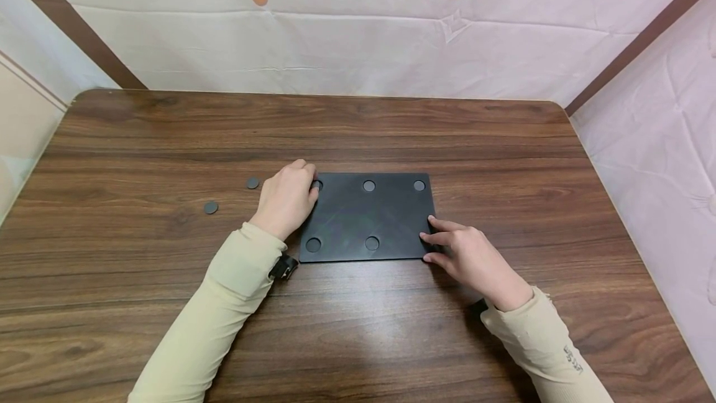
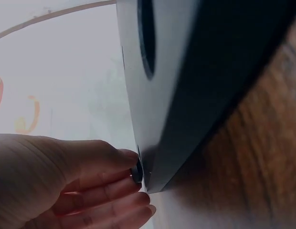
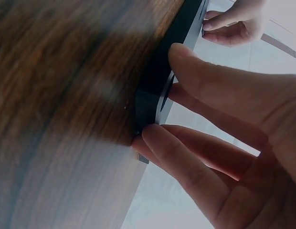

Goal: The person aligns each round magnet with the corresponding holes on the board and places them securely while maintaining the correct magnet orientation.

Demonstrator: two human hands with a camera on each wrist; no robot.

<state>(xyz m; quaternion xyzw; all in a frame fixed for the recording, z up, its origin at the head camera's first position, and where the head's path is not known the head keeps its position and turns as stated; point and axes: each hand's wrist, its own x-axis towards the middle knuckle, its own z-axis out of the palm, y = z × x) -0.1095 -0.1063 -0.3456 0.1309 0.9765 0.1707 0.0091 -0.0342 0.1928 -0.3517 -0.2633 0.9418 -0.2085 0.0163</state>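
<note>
A flat black rectangular board (image 1: 347, 216) with round recesses near its edges lies on the table. My left hand (image 1: 288, 198) is at the board's far left corner. Between thumb and fingers it pinches a small dark disc (image 2: 137, 172), right at the recess there; in the head view the hand mostly hides this disc. My right hand (image 1: 467, 260) grips the near right corner of the board, thumb (image 3: 184, 51) against the near edge and other fingers at the top and right side. That corner's surface is partly covered by the fingers.
Two loose dark discs, a nearer one (image 1: 211, 208) and a farther one (image 1: 253, 183), lie on the wooden table (image 1: 358, 341) left of the board. A pale printed curtain (image 1: 358, 48) hangs behind the table's far edge.
</note>
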